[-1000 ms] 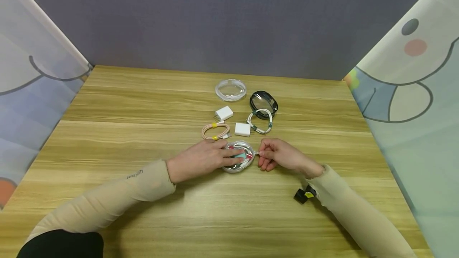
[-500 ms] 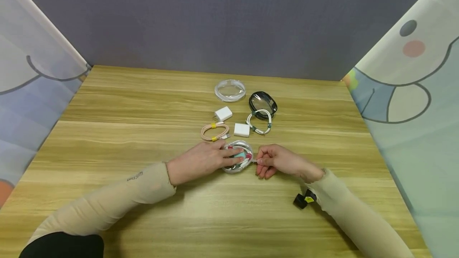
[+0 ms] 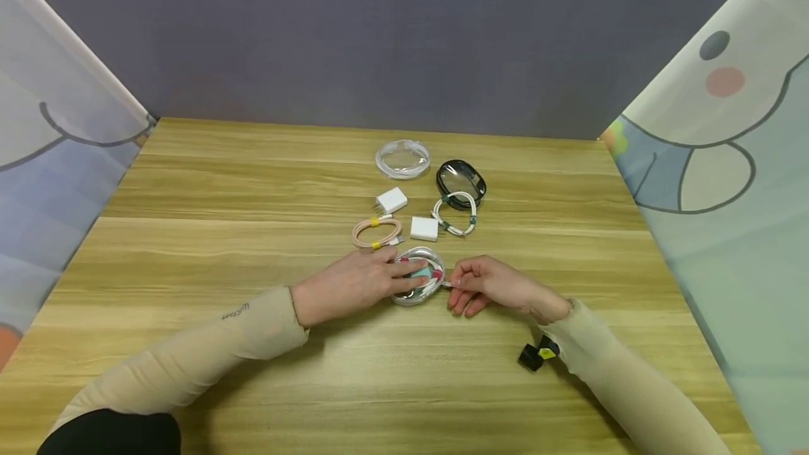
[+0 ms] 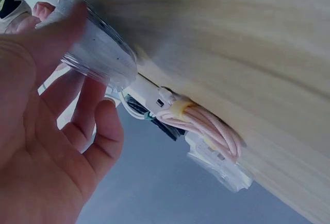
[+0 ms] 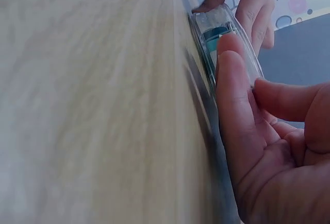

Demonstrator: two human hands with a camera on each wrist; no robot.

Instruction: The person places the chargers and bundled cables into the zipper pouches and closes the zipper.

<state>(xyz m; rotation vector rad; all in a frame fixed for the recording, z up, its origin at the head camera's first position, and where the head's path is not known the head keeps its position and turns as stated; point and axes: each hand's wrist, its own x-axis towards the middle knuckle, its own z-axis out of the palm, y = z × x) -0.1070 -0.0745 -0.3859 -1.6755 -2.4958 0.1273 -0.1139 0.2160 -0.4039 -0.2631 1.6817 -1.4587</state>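
In the head view, a clear round zip case (image 3: 418, 293) lies on the wooden table, holding a coiled white cable with red ties and a pale green piece. My left hand (image 3: 357, 285) holds it from the left, two fingers across its top; the left wrist view shows the case (image 4: 103, 54) between thumb and fingers. At the case's right edge, my right hand (image 3: 483, 286) pinches the small zipper pull (image 3: 446, 284) between thumb and index finger, the other fingers loosely curled. The right wrist view shows the pinch beside the case (image 5: 219, 18); the fingertips hide most of the pull.
Behind the case lie a pink cable (image 3: 377, 222) with yellow ties, two white charger plugs (image 3: 392, 199) and a white cable (image 3: 473, 209) with green ties. That cable overlaps a black-rimmed case (image 3: 442, 185). A white-rimmed case (image 3: 402, 172) lies farther back. A grey panel (image 3: 379, 41) stands behind the table.
My right hand has slid slightly toward me along the case's right edge with the zipper pull. The left hand stays on the case.
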